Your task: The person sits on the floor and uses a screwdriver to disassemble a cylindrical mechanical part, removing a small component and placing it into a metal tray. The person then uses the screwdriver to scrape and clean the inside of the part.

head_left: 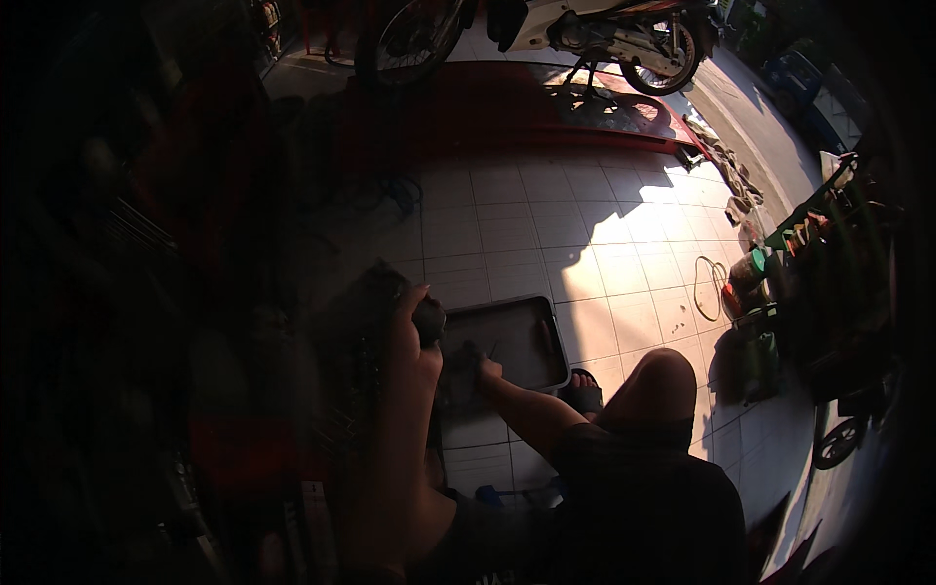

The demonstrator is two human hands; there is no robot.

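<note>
My left hand (pixel 413 331) is raised at the left side of a shallow tray, with its fingers curled round a dark rounded part (pixel 429 320). Shadow hides what kind of part it is. Against that hand, on the left, stands a dark bulky mass (pixel 366 302) whose shape I cannot make out. Lower and to the right, my right hand (pixel 489 370) is closed over the dark-rimmed tray (pixel 564 351). A small dark thing with a thin tip shows at its fingers, too dim to name. A reddish-brown stick-like piece lies along the tray's right wall.
A motorbike (pixel 585 39) stands on a low red platform (pixel 487 117) at the far side. On the right, a coiled pale hose (pixel 710 289) lies by a green-lidded jar (pixel 749 268) and a cluttered rack. My sandalled foot (pixel 583 392) rests beside the tray on white floor tiles.
</note>
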